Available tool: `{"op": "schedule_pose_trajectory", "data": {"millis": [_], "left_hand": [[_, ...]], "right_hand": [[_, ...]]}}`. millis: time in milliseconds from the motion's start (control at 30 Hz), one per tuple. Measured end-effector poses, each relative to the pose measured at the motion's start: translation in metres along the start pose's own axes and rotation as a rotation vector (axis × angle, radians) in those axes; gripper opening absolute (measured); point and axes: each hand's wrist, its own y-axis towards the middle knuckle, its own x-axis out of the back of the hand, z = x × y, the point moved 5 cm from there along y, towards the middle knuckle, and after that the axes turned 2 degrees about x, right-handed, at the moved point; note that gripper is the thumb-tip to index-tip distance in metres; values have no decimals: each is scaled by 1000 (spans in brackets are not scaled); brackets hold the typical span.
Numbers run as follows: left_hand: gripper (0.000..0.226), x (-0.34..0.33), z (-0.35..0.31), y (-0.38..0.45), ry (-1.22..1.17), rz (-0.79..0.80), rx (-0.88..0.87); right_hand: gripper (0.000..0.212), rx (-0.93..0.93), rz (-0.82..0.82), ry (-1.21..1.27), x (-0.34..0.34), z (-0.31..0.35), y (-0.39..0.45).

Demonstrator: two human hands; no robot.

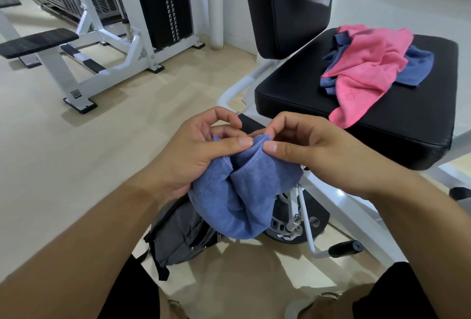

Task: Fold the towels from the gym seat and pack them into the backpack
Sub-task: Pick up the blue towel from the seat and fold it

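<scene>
A blue towel (237,191) hangs bunched in front of me. My left hand (201,150) pinches its upper hem between thumb and fingers. My right hand (303,145) pinches the same hem right beside it, thumbs almost touching. Below the towel a grey backpack (178,237) with black straps lies on the floor, partly hidden by the cloth. On the black gym seat (293,99) at the right lies a crumpled pink towel (367,69) over a dark blue towel (415,66).
The seat's black backrest (285,5) stands upright behind it, on a white frame (331,199) with a black handle (346,247) near the floor. A white weight machine (122,41) with black pads stands at the left. Beige floor lies between.
</scene>
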Motion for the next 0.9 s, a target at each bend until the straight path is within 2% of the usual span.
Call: {"op": "schedule_pose_trajectory", "data": {"millis": [100,200,333,433,533,767,833,900], "left_hand": [[26,2,-3,0,33,-40,-16],[32,4,-3,-1,53,-68,-15],[40,3,-3,-2,316,-75,-46],[31,4,-4,-4,436,-133,-65],[12,4,-8,-5,482,-158,-129],[11,5,-12,-7,556,-139,-188],[17,7,-12,-6,538,-175,-184],[23,19,-15,-2,493,-312,-203]], "right_hand": [[15,29,-41,62,-1,1,0],[15,98,-134,16,3,3,1],[11,140,-177,-63,1,5,1],[11,149,-206,-143,1,4,1],[23,109,-175,-163,0,2,1],[18,16,-87,-298,-2,4,-3],[16,61,-140,-320,-3,3,-2],[9,113,-265,-263,5,4,0]]}}
